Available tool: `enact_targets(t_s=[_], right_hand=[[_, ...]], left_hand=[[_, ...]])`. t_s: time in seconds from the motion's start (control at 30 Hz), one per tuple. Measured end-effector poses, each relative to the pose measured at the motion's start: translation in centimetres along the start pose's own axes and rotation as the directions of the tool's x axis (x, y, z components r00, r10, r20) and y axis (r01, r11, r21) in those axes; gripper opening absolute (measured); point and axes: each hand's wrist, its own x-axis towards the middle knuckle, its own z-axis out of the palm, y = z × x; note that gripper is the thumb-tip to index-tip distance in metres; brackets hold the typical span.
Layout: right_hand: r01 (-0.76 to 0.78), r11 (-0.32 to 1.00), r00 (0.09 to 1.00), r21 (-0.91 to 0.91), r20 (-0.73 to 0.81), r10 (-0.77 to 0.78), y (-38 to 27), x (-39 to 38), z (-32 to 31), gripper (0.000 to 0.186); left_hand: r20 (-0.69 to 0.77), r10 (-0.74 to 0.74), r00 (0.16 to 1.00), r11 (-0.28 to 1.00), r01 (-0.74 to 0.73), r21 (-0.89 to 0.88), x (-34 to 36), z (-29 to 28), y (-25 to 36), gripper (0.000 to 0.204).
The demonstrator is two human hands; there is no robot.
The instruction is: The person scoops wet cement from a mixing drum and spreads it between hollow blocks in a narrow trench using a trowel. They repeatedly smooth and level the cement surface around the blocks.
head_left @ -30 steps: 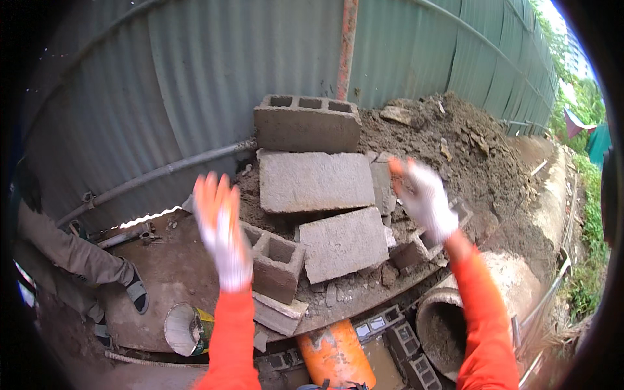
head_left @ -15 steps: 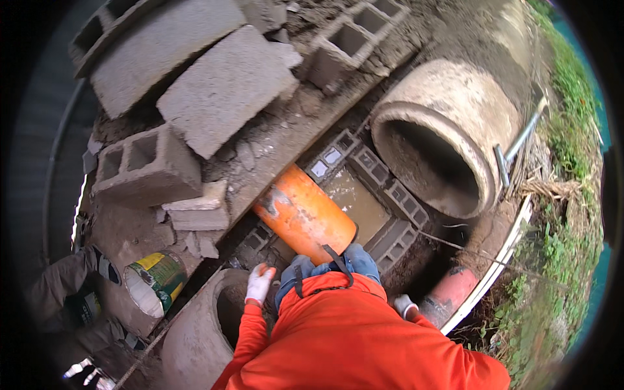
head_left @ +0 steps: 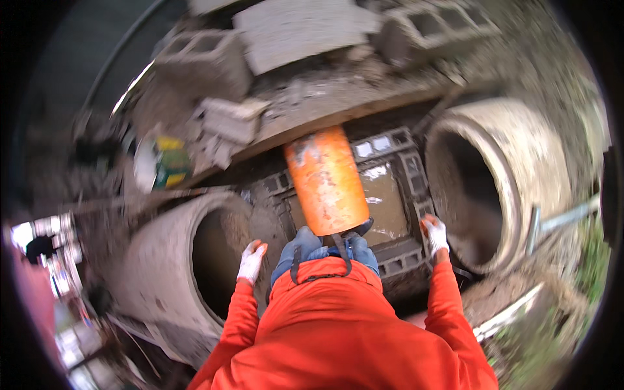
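Cylinder (head_left: 327, 185) in orange, above muddy water (head_left: 389, 214), before the knees (head_left: 300, 246). Around the water, block edging (head_left: 400, 263) apparently laid; on the ledge (head_left: 390, 103), loose blocks (head_left: 208, 70) apparently unlaid. Left hand (head_left: 251, 262) beside a concrete pipe (head_left: 156, 260), right hand (head_left: 433, 237) near the edging, each grip empty, loosely open.

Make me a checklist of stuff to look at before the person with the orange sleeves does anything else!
1. Left hand gloved and free: ok, nothing shows in it.
2. Right hand gloved and free: ok, nothing shows in it either.
3. Ground dry in front: not ok, murky water lies inside the low block wall.
4. Orange cylinder steady: cannot tell; it sits right in front of the legs, but what supports it is hidden.
5. Feet on firm ground: cannot tell, the footing is mostly hidden.
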Motion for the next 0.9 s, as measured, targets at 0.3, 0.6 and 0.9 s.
enact_targets(t_s=[0.3, 0.6, 0.9], right_hand=[[-0.177, 0.956, 0.955, -0.233, 0.196, 0.225, 5.5, -3.8, -5.3, 0.01], [0.169, 0.807, 0.954, -0.566, 0.298, 0.009, -6.8, -2.5, -1.9, 0.007], [0.374, 0.675, 0.833, -0.636, 0.55, 0.057, -16.7, 8.7, 4.3, 0.04]], left_hand=[[-0.164, -0.196, 0.967, 0.89, 0.105, -0.444, -2.5, 5.9, -13.6, 0.045], [-0.794, 0.605, 0.065, 0.365, -0.908, 0.204, -10.5, -8.7, 20.7, 0.035], [-0.515, 0.812, -0.275, -0.06, -0.917, 0.395, -25.1, -8.7, 27.6, 0.036]])
